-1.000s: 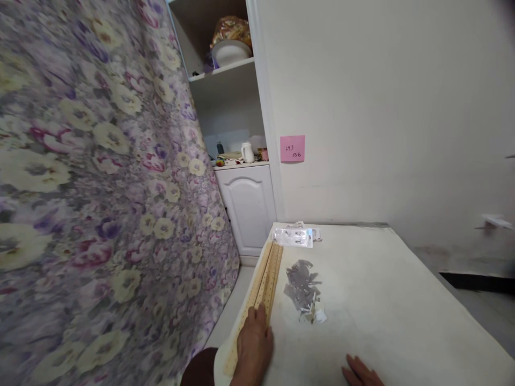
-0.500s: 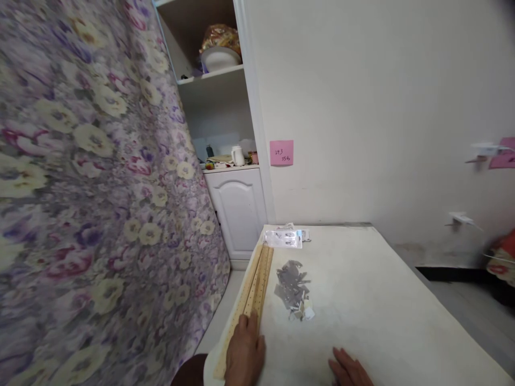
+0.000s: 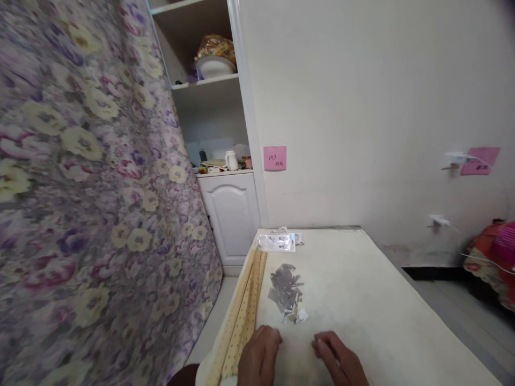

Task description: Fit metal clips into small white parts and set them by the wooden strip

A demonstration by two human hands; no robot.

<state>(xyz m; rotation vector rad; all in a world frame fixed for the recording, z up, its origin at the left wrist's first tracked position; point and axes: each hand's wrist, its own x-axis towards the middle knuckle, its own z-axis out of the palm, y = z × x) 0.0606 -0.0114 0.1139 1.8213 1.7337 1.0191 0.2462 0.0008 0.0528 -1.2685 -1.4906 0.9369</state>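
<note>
My left hand (image 3: 259, 356) is at the near edge of the table, just right of the near end of some long pale-yellow strips (image 3: 242, 316) dotted with small holes. Its fingers are bent, with a gap between them, and nothing shows in them. My right hand (image 3: 340, 358) hovers low over the tabletop to the right, fingers loosely bent and apart, with no object visible in it. Beyond the gap between both hands lies a pile of small grey flat pieces (image 3: 285, 287). A few whitish bits (image 3: 301, 315) lie at the pile's near side.
A clear plastic packet (image 3: 276, 241) lies at the far left corner of the white table (image 3: 362, 300). A floral curtain (image 3: 100, 214) hangs at left, beside a white cabinet (image 3: 231, 214) with shelves. Plugs (image 3: 439, 220) and pink notes (image 3: 275, 158) are on the wall.
My left hand has come off the perforated strips and moved right and nearer. My right hand has moved slightly further onto the table. The camera view has shifted a little to the right.
</note>
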